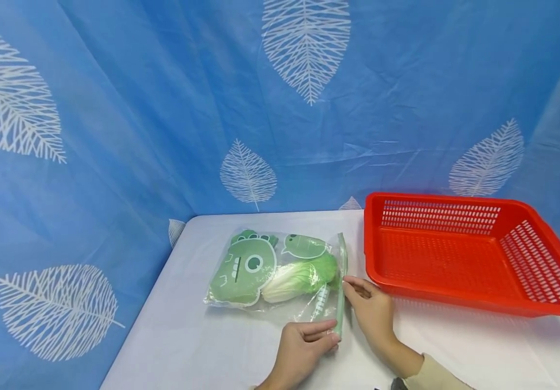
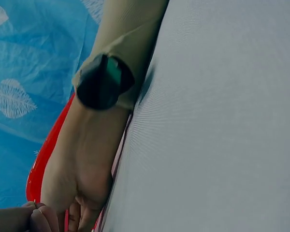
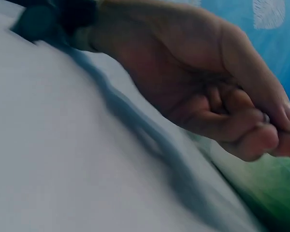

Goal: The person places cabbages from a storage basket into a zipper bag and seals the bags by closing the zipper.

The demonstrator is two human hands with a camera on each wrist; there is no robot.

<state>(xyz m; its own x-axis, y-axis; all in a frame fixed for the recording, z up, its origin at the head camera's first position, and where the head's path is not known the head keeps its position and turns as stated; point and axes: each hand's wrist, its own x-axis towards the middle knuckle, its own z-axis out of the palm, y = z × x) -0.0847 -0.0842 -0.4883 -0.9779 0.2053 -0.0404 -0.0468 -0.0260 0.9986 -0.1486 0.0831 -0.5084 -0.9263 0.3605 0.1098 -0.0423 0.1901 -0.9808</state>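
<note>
A clear zip bag [image 1: 245, 271] printed with green cartoon shapes lies flat on the white table. Inside it is a napa cabbage [image 1: 291, 281], its leafy green end toward the bag's mouth at the right. Along that mouth runs a pale green zip strip [image 1: 342, 254]. My left hand [image 1: 301, 346] pinches the strip's near end between thumb and fingers. Farther up, near the strip's middle, my right hand [image 1: 372, 311] pinches it too. In the left wrist view only the left fingertips [image 2: 41, 217] show, at the lower left. The right wrist view shows my right hand [image 3: 198, 82] with curled fingers.
A red plastic basket [image 1: 436, 295] with slotted walls stands on the table to the right, close to my right hand. Blue cloth [image 1: 358, 135] with white leaf prints hangs behind and to the left of the white table [image 1: 162, 336].
</note>
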